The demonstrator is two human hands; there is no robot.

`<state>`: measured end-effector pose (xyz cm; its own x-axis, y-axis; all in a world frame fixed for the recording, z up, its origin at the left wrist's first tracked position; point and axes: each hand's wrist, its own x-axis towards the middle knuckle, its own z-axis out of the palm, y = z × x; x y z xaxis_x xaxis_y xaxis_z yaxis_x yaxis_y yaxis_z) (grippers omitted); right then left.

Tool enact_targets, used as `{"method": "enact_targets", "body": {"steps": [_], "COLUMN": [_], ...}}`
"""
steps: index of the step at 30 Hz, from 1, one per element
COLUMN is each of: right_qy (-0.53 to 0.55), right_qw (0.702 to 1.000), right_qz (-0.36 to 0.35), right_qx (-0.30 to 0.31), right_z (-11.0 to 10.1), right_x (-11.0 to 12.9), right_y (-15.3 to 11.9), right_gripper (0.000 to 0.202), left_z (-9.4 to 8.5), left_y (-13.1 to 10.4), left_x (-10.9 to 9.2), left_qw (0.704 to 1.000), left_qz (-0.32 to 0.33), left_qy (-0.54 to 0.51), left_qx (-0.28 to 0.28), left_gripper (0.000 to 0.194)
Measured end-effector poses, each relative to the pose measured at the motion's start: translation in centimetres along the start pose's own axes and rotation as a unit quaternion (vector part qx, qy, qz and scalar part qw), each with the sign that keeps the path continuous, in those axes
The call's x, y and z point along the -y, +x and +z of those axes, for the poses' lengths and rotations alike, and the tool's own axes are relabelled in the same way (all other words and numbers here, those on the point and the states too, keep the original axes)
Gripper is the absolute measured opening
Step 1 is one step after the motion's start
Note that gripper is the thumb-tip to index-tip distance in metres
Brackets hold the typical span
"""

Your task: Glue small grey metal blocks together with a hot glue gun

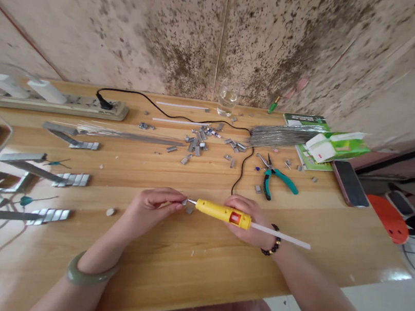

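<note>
A yellow glue gun point(218, 213) lies level over the front of the table, a white glue stick point(281, 235) poking out of its rear end. My right hand point(250, 219) is wrapped round its body. The metal nozzle points left and meets the fingertips of my left hand point(155, 207). Thumb and forefinger there pinch a small grey piece point(185, 202), mostly hidden by the fingers. Another small grey piece point(189, 209) rests on the table just below the nozzle. A black cord runs back from behind my right hand.
Grey metal pieces point(196, 143) lie scattered mid-table. Teal-handled pliers point(276, 179), a wire bundle point(286, 134) and a phone point(350, 183) are at right. A glass point(227, 101) stands at the back. Power strip point(113, 110) and metal stands point(30, 165) occupy the left.
</note>
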<state>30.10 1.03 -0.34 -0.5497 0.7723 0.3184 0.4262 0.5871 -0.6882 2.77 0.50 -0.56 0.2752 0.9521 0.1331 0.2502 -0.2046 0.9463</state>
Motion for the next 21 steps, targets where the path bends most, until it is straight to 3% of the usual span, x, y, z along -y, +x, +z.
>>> {"method": "enact_targets", "body": {"steps": [6,21], "right_qy": [-0.013,-0.015], "right_qw": [1.0,1.0], "right_qz": [0.008,0.003], "right_qx": [0.026,0.005], "right_z": [0.05,-0.13], "right_x": [0.0,0.01], "right_y": [-0.07,0.11], "right_gripper": [0.014,0.011], "left_z": [-0.05,0.04], "left_y": [0.08,0.17], "left_x": [0.0,-0.15], "left_qw": [1.0,1.0], "left_qz": [-0.001,-0.002], "left_qy": [0.008,0.004], "left_qx": [-0.001,-0.004], "left_gripper": [0.017,0.018]}}
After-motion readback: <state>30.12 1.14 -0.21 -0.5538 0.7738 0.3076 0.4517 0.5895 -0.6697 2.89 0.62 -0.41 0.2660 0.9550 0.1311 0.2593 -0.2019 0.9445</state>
